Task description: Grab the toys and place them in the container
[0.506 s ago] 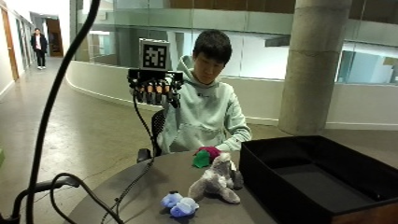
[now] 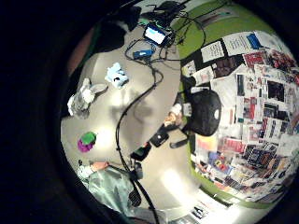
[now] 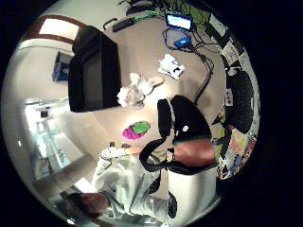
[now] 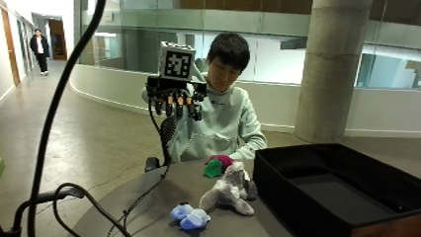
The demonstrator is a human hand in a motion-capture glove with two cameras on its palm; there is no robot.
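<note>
Currently you are holding your gloved right hand [image 4: 175,101] raised high above the bench [image 4: 151,197], with its fingers [image 4: 179,106] hanging straight and apart, gripping nothing. Three toys are lying on the bench: a green and magenta toy [image 4: 217,165] nearest your body, a grey plush animal [image 4: 229,191] just beside the container wall, and a blue and white plush [image 4: 189,217] farther from you. A black container [image 4: 315,195] is sitting open beside them.

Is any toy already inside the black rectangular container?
No: the black rectangular container shows only a bare floor, while the grey plush animal, blue-and-white plush toy and green-and-magenta plush toy lie on the table.
</note>
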